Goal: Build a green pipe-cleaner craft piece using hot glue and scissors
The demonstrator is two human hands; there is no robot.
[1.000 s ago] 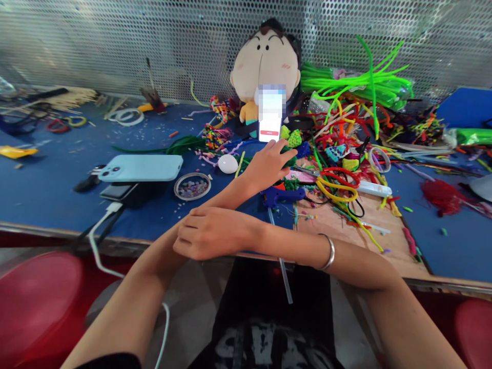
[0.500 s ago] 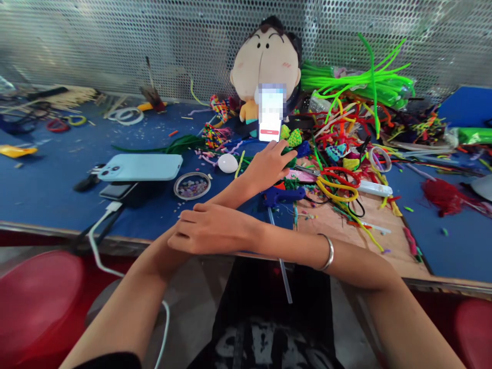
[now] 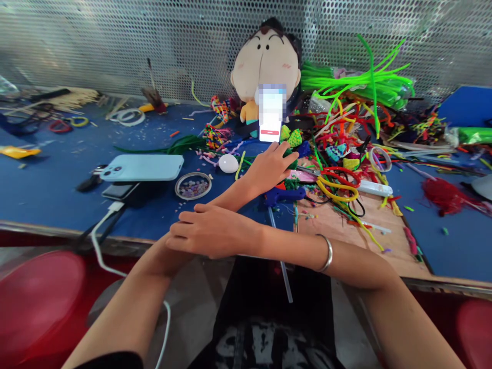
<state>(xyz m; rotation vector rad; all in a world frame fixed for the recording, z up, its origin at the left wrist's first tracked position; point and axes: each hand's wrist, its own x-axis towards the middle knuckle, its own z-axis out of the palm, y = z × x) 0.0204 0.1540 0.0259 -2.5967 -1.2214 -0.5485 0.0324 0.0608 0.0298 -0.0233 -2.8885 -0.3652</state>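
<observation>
My arms are crossed. My left hand (image 3: 272,166) reaches out over the table just below a lit phone (image 3: 270,115), its fingers spread and nothing seen in its grip. Something dark green shows under those fingers. My right hand (image 3: 215,230) lies across my left forearm with the fingers stretched out. A silver bangle (image 3: 327,252) circles the right wrist area. The phone leans upright against a plush doll (image 3: 265,61). Beside my left hand lies a blue glue gun (image 3: 286,195), a clear glue stick (image 3: 285,282) jutting from it past the table edge.
On the left are a light-blue phone (image 3: 144,167), a round dish of beads (image 3: 193,186) and a white egg-shaped object (image 3: 228,163). Scissors with yellow and red handles (image 3: 338,187) lie right amid tangled pipe cleaners (image 3: 357,82). Red stools (image 3: 38,292) stand below the table.
The fingers of my left hand have shifted slightly, staying spread near the phone. My right hand still rests on the left forearm.
</observation>
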